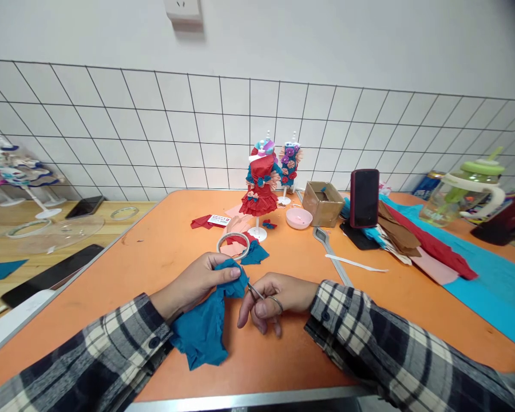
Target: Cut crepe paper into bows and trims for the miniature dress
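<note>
A piece of crinkled teal paper or cloth [203, 332] hangs down over the orange table. My left hand [197, 283] pinches its upper edge between thumb and fingers. My right hand [274, 297] grips small metal scissors [256, 290] by the finger loops, with the blades pointing at the teal piece close to my left fingers. How far the blades are apart is hidden. Just beyond my hands lie a roll of tape [220, 243] and a teal scrap [254, 253]. Behind them a small dress form [261, 183] wears a red ruffled dress with teal bows.
A second dress form [290, 166], a pink bowl [299, 218] and a cardboard box [323, 203] stand at the back. To the right are an upright phone [364, 198], folded coloured sheets [433, 252] and a jug [463, 194]. Another phone [55, 272] lies on the left.
</note>
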The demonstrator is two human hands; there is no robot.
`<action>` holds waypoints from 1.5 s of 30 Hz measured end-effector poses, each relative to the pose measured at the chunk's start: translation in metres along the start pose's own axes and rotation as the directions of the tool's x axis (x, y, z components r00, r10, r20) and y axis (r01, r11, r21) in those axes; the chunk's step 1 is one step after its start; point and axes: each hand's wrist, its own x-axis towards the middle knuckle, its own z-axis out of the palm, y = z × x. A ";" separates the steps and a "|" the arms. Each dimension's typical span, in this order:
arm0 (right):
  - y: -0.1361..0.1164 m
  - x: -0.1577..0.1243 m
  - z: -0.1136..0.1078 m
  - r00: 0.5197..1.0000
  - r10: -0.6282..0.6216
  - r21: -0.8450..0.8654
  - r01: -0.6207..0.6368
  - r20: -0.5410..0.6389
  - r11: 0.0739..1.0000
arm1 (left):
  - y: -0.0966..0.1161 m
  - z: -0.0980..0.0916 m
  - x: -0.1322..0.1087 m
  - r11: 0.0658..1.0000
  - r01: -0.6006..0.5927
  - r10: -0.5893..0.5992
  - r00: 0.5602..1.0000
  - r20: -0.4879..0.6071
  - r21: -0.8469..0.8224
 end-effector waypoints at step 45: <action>-0.001 0.011 0.000 0.586 0.023 0.119 0.127 -0.810 0.985 | 0.000 -0.006 0.003 0.614 -0.395 0.451 0.886 0.107 0.683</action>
